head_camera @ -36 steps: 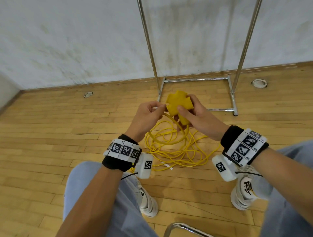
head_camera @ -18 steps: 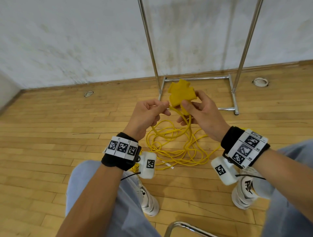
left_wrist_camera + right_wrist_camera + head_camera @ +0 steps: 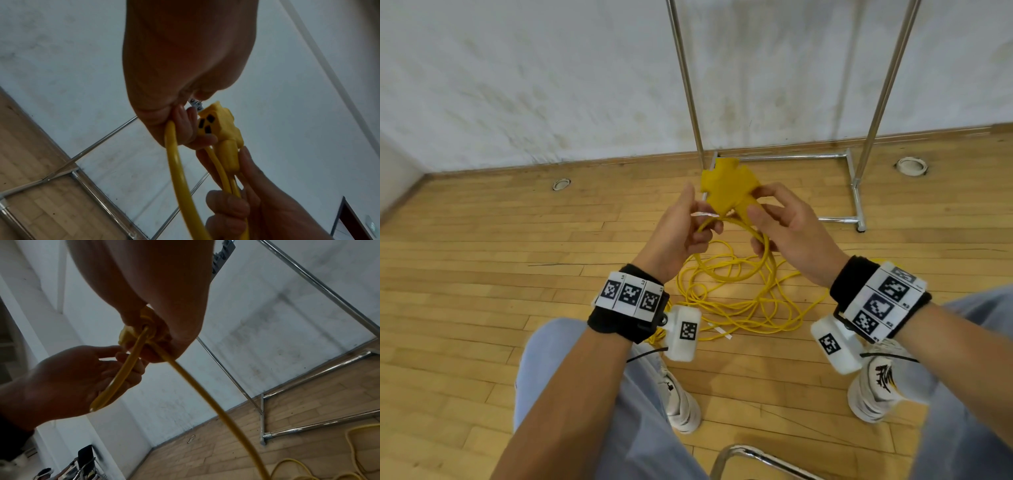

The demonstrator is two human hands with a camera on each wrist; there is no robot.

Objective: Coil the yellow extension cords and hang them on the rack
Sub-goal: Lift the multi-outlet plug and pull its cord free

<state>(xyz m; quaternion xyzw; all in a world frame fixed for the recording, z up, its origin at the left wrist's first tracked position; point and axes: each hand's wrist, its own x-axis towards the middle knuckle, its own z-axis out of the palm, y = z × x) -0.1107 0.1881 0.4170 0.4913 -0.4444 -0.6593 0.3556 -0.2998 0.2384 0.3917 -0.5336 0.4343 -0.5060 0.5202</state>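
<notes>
wooden strip floor (image 3: 482,274) runs back to a stained white wall (image 3: 517,85), and against that wall stands the chrome garment rack (image 3: 873,113), its two uprights and low base frame straight ahead of the person.

on the floor between the feet and the rack base lies the loose tangle of yellow extension cord (image 3: 736,301), not yet coiled. from it a strand climbs to the hands, where the cross-shaped yellow outlet head (image 3: 727,186) is held above the pile, lobes up toward the rack and neck pointing down.

the right hand (image 3: 787,229) grips the neck of the outlet head, thumb and fingers curled round it. the left hand (image 3: 681,226) sits just beside it, fingers closed on a loop of cord; the left wrist view shows something small and pale pinched at its fingertips, too blurred to name. judged from this, the cord's free run hangs below and toward the person, so the left hand is better placed to feed the first loop.

compared with half a second earlier, the outlet head is turned a little more upright, and the left thumb now points up.
</notes>
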